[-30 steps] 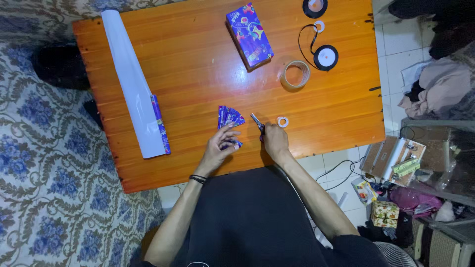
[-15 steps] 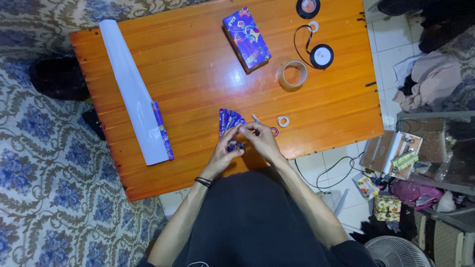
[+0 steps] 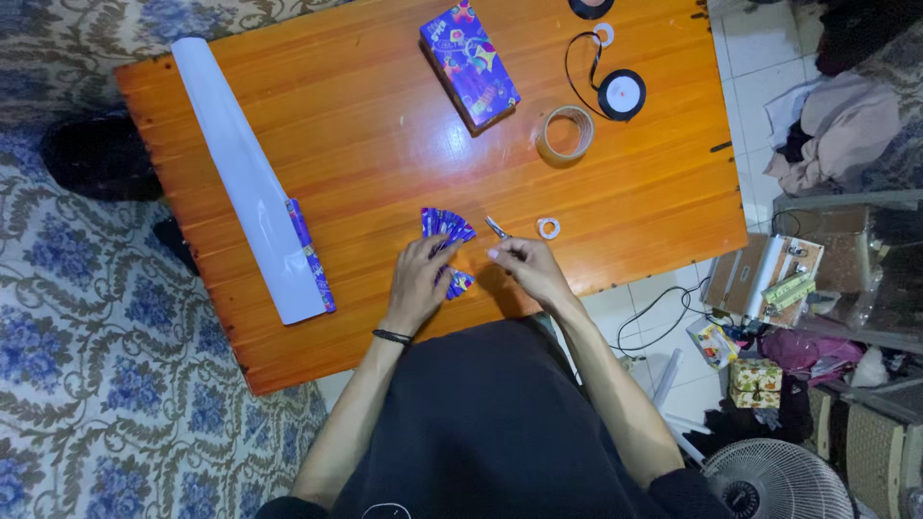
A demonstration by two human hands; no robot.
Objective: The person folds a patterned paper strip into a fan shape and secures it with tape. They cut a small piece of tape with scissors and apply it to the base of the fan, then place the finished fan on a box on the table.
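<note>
On the orange wooden table (image 3: 336, 144), my left hand (image 3: 420, 285) presses on a pleated fan of purple patterned wrapping paper (image 3: 445, 227), pinching its middle. Its lower end (image 3: 461, 283) sticks out beside my fingers. My right hand (image 3: 527, 268) sits just right of the fan with fingers pinched together, next to small scissors (image 3: 497, 228) lying on the table; whether it holds anything is unclear. A small white tape ring (image 3: 548, 228) lies right of the scissors.
A roll of wrapping paper (image 3: 252, 183) lies diagonally at the left. A wrapped box (image 3: 468, 63), a clear tape roll (image 3: 565, 133) and black ribbon spools (image 3: 621, 93) sit at the far side. Clutter, a fan and cables fill the floor at right.
My right hand moved from the scissors onto the paper fan beside my left hand, then drew back slightly to the right. The left hand stayed on the fan.
</note>
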